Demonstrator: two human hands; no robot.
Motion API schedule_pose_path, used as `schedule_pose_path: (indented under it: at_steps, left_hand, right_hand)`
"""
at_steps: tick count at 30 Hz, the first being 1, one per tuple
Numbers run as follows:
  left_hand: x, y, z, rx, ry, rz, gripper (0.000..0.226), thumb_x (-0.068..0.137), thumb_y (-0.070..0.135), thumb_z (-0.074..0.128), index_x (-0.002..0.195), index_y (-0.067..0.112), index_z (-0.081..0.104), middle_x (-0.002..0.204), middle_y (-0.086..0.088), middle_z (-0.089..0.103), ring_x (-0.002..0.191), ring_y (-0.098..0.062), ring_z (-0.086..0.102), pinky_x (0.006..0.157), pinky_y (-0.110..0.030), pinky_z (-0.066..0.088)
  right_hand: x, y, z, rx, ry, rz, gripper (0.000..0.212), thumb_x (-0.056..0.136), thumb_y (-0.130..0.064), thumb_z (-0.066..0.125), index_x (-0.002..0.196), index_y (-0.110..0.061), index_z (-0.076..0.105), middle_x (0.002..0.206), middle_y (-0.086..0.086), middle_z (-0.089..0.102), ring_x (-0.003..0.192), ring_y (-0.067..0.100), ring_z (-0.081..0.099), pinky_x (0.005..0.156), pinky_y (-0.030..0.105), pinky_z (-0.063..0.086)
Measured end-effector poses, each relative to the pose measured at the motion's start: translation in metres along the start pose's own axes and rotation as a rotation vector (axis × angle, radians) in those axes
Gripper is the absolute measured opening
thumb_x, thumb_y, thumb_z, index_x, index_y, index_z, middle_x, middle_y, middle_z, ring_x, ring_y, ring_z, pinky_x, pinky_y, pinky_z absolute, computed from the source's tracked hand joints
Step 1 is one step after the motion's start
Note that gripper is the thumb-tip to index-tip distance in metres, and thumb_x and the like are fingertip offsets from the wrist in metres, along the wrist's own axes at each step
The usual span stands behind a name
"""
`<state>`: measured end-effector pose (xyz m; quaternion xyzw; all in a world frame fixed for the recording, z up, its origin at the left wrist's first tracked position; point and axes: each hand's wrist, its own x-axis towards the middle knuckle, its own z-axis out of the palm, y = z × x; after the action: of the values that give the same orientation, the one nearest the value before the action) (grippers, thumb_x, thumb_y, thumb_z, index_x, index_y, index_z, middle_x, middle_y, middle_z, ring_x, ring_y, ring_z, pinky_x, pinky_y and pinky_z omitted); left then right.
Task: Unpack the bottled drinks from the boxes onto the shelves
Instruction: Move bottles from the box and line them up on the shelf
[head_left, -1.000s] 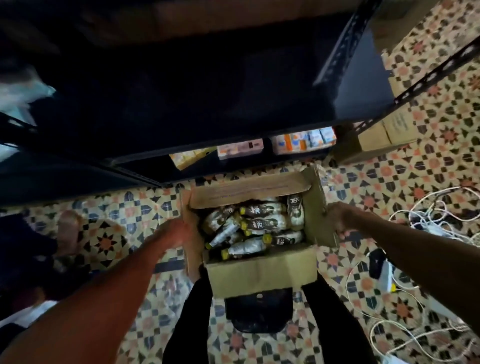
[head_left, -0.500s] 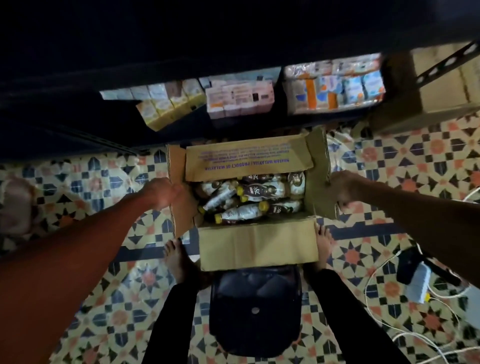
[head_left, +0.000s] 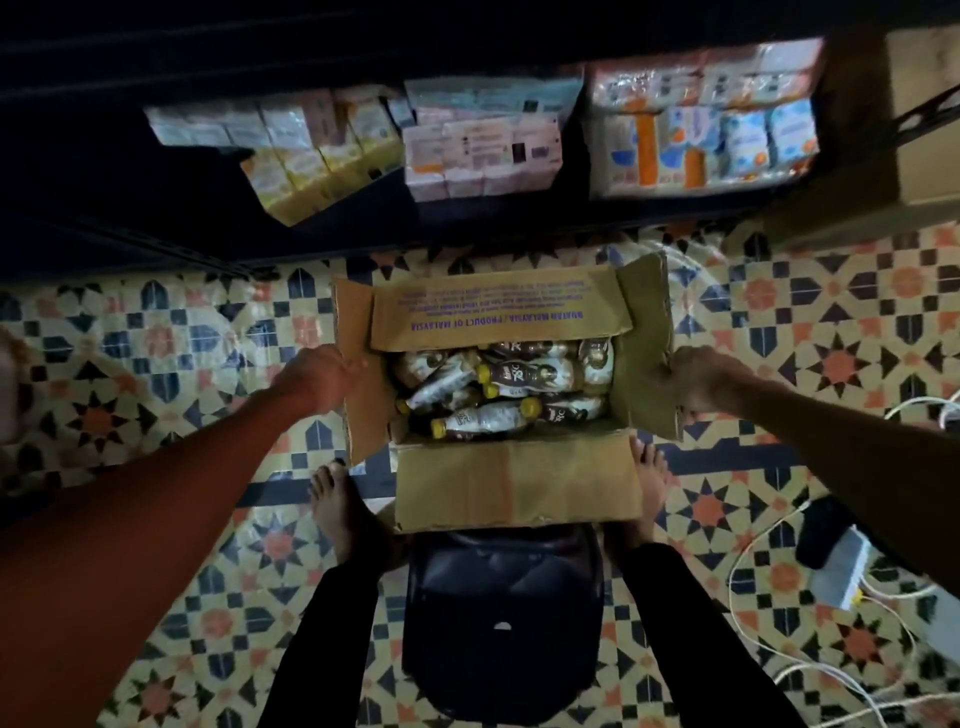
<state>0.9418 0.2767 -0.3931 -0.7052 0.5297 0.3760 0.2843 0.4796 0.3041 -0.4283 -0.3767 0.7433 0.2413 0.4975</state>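
Box (head_left: 514, 483), cardboard, open: lowered before the shelf (head_left: 156, 228) since a second ago; left hand (head_left: 317, 374) and right hand (head_left: 696, 384) each clasp a side flap; bottles (head_left: 483, 421) inside, unpacking not begun

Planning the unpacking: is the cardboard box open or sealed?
Open: the cardboard box has its flaps spread apart, and bottles lie exposed inside on their sides.
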Motion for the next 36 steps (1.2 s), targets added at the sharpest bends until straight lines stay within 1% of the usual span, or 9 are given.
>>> schedule_pose_path:
  at_steps: [5, 9, 13, 16, 20, 23, 27, 31, 36]
  left_hand:
    - [-0.013, 0.003, 0.009, -0.168, 0.317, 0.152, 0.027, 0.094, 0.032, 0.065, 0.104, 0.01, 0.052, 0.102, -0.015, 0.058, 0.087, -0.031, 0.059, 0.067, -0.038, 0.047]
    - [-0.016, 0.006, 0.029, -0.331, 0.535, 0.188, 0.078, 0.086, 0.005, 0.07, 0.149, 0.004, 0.025, 0.143, -0.021, 0.034, 0.117, -0.039, 0.05, 0.089, -0.049, 0.049]
    - [-0.001, 0.004, 0.045, 0.014, 0.596, 0.095, 0.1, 0.083, 0.003, 0.066, 0.158, 0.018, 0.002, 0.164, -0.02, 0.005, 0.149, -0.04, 0.016, 0.114, -0.056, 0.025]
    - [0.015, 0.006, 0.051, 0.297, 0.559, 0.195, 0.101, 0.081, 0.004, 0.059, 0.159, 0.021, -0.004, 0.166, -0.013, -0.011, 0.153, -0.032, -0.004, 0.121, -0.056, 0.007]
    - [0.034, 0.022, 0.053, 0.047, 0.352, 0.176, 0.092, 0.088, 0.02, 0.064, 0.157, 0.019, 0.004, 0.159, -0.014, 0.024, 0.138, -0.038, 0.038, 0.101, -0.056, 0.043]
    - [0.049, 0.024, 0.057, -0.216, 0.235, 0.121, 0.074, 0.089, 0.012, 0.061, 0.151, 0.017, 0.02, 0.142, -0.015, 0.043, 0.117, -0.043, 0.056, 0.081, -0.05, 0.052]
    - [0.055, 0.018, 0.063, -0.319, 0.221, 0.192, 0.067, 0.09, 0.01, 0.055, 0.148, 0.021, 0.024, 0.128, -0.018, 0.059, 0.104, -0.042, 0.064, 0.077, -0.05, 0.057]
    - [0.057, 0.009, 0.058, -0.221, 0.291, 0.237, 0.071, 0.095, 0.02, 0.058, 0.155, 0.012, 0.022, 0.138, -0.018, 0.049, 0.105, -0.042, 0.063, 0.078, -0.046, 0.055]
    - [0.07, 0.009, 0.04, -0.035, 0.365, 0.465, 0.082, 0.095, 0.015, 0.056, 0.16, 0.025, 0.007, 0.155, -0.018, 0.026, 0.1, -0.037, 0.063, 0.056, -0.031, 0.047]
  right_hand:
    - [-0.052, -0.021, 0.001, -0.269, 0.342, -0.056, 0.03, 0.099, -0.04, 0.057, 0.106, -0.012, 0.056, 0.095, 0.008, 0.054, 0.089, 0.03, 0.059, 0.072, 0.035, 0.047]
    - [-0.044, -0.009, 0.015, -0.144, 0.545, -0.069, 0.056, 0.095, -0.025, 0.064, 0.139, -0.01, 0.034, 0.128, 0.023, 0.048, 0.096, 0.043, 0.064, 0.075, 0.049, 0.057]
    - [-0.032, 0.0, 0.021, -0.309, 0.603, -0.179, 0.108, 0.085, 0.003, 0.062, 0.158, -0.033, -0.01, 0.161, 0.022, 0.006, 0.126, 0.047, 0.048, 0.087, 0.058, 0.057]
    - [-0.02, -0.005, 0.027, -0.56, 0.549, -0.272, 0.108, 0.087, -0.003, 0.061, 0.159, -0.026, -0.016, 0.164, 0.022, -0.017, 0.144, 0.045, 0.026, 0.107, 0.053, 0.042]
    - [0.003, -0.02, 0.031, -0.411, 0.391, -0.371, 0.099, 0.088, -0.018, 0.071, 0.16, -0.019, 0.003, 0.162, 0.014, 0.012, 0.134, 0.04, 0.042, 0.102, 0.051, 0.05]
    - [0.017, -0.034, 0.032, -0.17, 0.337, -0.369, 0.083, 0.094, -0.017, 0.065, 0.16, -0.02, 0.015, 0.156, 0.01, 0.028, 0.126, 0.039, 0.051, 0.089, 0.042, 0.051]
    - [0.033, -0.026, 0.03, -0.269, 0.315, -0.447, 0.072, 0.101, -0.029, 0.053, 0.159, -0.024, 0.012, 0.16, 0.009, 0.015, 0.128, 0.045, 0.048, 0.093, 0.049, 0.052]
    - [0.038, -0.023, 0.017, -0.331, 0.333, -0.557, 0.05, 0.105, -0.04, 0.038, 0.152, -0.026, 0.029, 0.168, 0.004, -0.006, 0.132, 0.048, 0.047, 0.094, 0.054, 0.054]
    - [0.041, -0.054, -0.005, -0.326, 0.37, -0.49, 0.096, 0.101, -0.029, 0.056, 0.152, -0.052, -0.022, 0.166, 0.011, -0.023, 0.134, 0.052, 0.044, 0.092, 0.057, 0.054]
